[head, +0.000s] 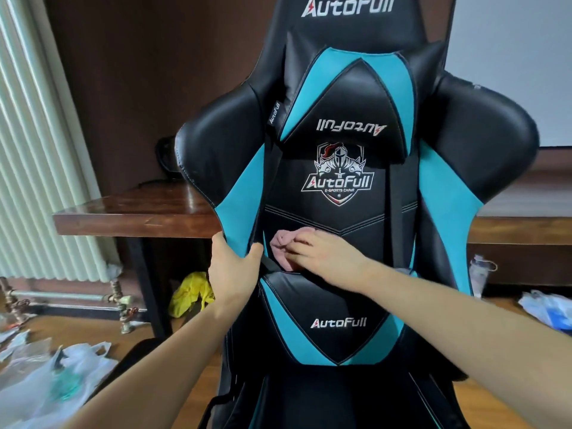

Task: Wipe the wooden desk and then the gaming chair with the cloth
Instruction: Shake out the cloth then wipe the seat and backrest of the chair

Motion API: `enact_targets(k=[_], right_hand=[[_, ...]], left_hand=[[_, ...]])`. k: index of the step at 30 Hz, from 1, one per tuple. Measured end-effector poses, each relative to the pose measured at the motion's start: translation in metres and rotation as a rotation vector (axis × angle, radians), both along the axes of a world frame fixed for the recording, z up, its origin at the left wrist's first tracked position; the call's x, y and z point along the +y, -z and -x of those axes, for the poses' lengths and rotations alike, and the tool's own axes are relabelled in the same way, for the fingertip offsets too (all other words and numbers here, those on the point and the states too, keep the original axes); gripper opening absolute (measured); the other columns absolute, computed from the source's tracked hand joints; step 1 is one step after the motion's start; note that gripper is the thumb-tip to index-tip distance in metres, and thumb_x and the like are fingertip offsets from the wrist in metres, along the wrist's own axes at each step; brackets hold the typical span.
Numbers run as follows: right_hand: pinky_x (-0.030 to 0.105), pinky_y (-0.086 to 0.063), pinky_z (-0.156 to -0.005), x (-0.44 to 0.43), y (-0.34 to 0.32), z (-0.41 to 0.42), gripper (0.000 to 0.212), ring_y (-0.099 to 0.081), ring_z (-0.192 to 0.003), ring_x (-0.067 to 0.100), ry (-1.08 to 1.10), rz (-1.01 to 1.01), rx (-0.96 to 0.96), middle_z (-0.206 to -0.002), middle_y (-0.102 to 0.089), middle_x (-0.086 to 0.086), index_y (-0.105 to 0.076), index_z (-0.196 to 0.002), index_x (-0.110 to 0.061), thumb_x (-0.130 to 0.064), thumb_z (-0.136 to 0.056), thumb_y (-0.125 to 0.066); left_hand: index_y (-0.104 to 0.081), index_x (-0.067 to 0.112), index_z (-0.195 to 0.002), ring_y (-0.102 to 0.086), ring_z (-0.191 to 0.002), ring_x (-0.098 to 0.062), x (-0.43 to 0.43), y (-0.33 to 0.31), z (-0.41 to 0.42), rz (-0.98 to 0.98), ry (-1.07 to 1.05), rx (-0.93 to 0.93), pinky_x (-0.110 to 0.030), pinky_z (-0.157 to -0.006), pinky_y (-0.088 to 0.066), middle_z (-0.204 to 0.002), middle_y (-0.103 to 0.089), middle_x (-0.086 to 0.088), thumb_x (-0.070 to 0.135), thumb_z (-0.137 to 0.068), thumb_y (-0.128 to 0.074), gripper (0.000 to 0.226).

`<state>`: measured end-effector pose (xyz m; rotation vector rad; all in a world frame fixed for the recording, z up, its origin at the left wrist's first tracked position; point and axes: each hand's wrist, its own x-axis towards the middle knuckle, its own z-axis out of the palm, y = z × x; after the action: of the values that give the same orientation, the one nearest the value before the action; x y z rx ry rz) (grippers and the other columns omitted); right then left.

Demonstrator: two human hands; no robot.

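Here, crumpled pink cloth (286,247) presses the black-and-teal gaming chair (337,187) backrest.

White ribbed radiator (34,150) at left above rusty pipes (117,301). Yellow bag (190,294) on wooden floor (77,331). Crumpled clear plastic bags (52,379) lower left; plastic bottle (478,274) and blue-white bag (548,308) at right.

The gaming chair (356,187) fills the frame's centre, with the wooden desk (133,212) behind it at middle left. The left hand (233,270) grips the backrest's left edge; just right of it, the right hand (325,258) presses the cloth (286,244) against the backrest, above the lumbar cushion (334,320).
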<state>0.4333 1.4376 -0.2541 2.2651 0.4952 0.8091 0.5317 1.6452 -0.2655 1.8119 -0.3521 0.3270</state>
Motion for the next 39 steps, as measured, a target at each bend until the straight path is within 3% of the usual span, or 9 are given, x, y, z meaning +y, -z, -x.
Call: enact_targets(k=[2, 5, 9, 14, 18, 24, 29, 32, 39], right_hand=[[0.044, -0.036, -0.117, -0.015, -0.041, -0.010, 0.024, -0.050, -0.131, 0.030, 0.061, 0.039, -0.097, -0.126, -0.061, 0.008, -0.063, -0.122, -0.005, -0.011, -0.099, -0.058], [0.053, -0.032, -0.121, -0.036, -0.095, -0.018, 0.052, -0.041, -0.145, 0.039, 0.244, -0.106, -0.293, -0.153, -0.050, 0.018, -0.048, -0.147, 0.005, -0.009, -0.097, -0.056], [0.051, -0.029, -0.126, -0.030, -0.072, -0.019, 0.058, -0.039, -0.150, 0.040, 0.223, -0.170, -0.430, -0.159, -0.045, 0.024, -0.044, -0.152, 0.009, 0.006, -0.094, -0.039], [0.040, -0.026, -0.127, -0.008, 0.028, 0.004, 0.040, -0.052, -0.140, 0.035, 0.121, -0.137, -0.241, -0.143, -0.061, 0.018, -0.062, -0.137, 0.002, 0.000, -0.099, -0.050], [0.034, -0.024, -0.128, -0.030, 0.017, 0.012, 0.031, -0.056, -0.137, 0.029, 0.026, 0.001, -0.080, -0.140, -0.065, 0.015, -0.071, -0.128, -0.001, -0.002, -0.098, -0.060], [0.049, -0.028, -0.127, -0.070, -0.091, -0.019, 0.060, -0.043, -0.145, 0.040, 0.166, -0.042, -0.365, -0.153, -0.051, 0.024, -0.051, -0.146, 0.006, 0.001, -0.088, -0.064], [0.053, -0.034, -0.117, -0.069, -0.069, -0.032, 0.057, -0.040, -0.145, 0.041, 0.244, -0.164, -0.472, -0.159, -0.047, 0.019, -0.044, -0.153, 0.004, -0.004, -0.097, -0.039], [0.052, -0.045, -0.113, -0.063, -0.028, -0.039, 0.048, -0.052, -0.140, 0.040, 0.228, -0.257, -0.398, -0.152, -0.054, 0.023, -0.052, -0.147, 0.007, -0.001, -0.100, -0.042], [0.037, -0.046, -0.108, -0.074, 0.024, 0.005, 0.034, -0.055, -0.129, 0.030, 0.060, -0.008, -0.123, -0.134, -0.064, 0.011, -0.068, -0.124, -0.006, 0.000, -0.099, -0.045]], left_hand=[[-0.043, 0.028, -0.127, -0.064, -0.097, -0.023, -0.005, 0.003, 0.000, 0.003, 0.013, -0.002, -0.041, -0.087, -0.053, -0.111, -0.062, 0.006, 0.039, -0.085, -0.075, 0.054], [-0.044, 0.023, -0.133, -0.063, -0.102, -0.025, -0.010, 0.006, -0.006, 0.004, -0.003, -0.022, -0.041, -0.090, -0.052, -0.120, -0.061, 0.002, 0.038, -0.085, -0.075, 0.059], [-0.043, 0.025, -0.130, -0.063, -0.102, -0.024, -0.013, 0.009, -0.008, 0.009, -0.013, -0.033, -0.040, -0.087, -0.051, -0.119, -0.061, 0.002, 0.040, -0.085, -0.074, 0.057], [-0.042, 0.023, -0.132, -0.064, -0.104, -0.026, -0.020, 0.009, -0.007, -0.006, -0.039, -0.052, -0.044, -0.090, -0.054, -0.122, -0.060, 0.000, 0.039, -0.085, -0.075, 0.060], [-0.042, 0.021, -0.133, -0.064, -0.106, -0.026, -0.027, 0.009, -0.008, -0.014, -0.043, -0.071, -0.043, -0.090, -0.054, -0.124, -0.060, 0.000, 0.038, -0.085, -0.076, 0.061], [-0.041, 0.019, -0.136, -0.063, -0.111, -0.029, -0.038, 0.011, -0.012, -0.037, -0.038, -0.103, -0.051, -0.096, -0.055, -0.127, -0.059, -0.002, 0.039, -0.086, -0.075, 0.063], [-0.042, 0.022, -0.133, -0.063, -0.106, -0.028, -0.045, 0.013, -0.020, -0.027, -0.027, -0.099, -0.047, -0.092, -0.055, -0.123, -0.060, 0.001, 0.041, -0.086, -0.073, 0.060], [-0.042, 0.022, -0.133, -0.061, -0.102, -0.024, -0.049, 0.015, -0.027, -0.024, -0.010, -0.109, -0.039, -0.085, -0.048, -0.121, -0.057, 0.004, 0.040, -0.086, -0.074, 0.059], [-0.043, 0.018, -0.133, -0.060, -0.105, -0.027, -0.056, 0.012, -0.037, -0.036, -0.007, -0.094, -0.041, -0.089, -0.049, -0.125, -0.058, 0.000, 0.038, -0.086, -0.074, 0.059]])
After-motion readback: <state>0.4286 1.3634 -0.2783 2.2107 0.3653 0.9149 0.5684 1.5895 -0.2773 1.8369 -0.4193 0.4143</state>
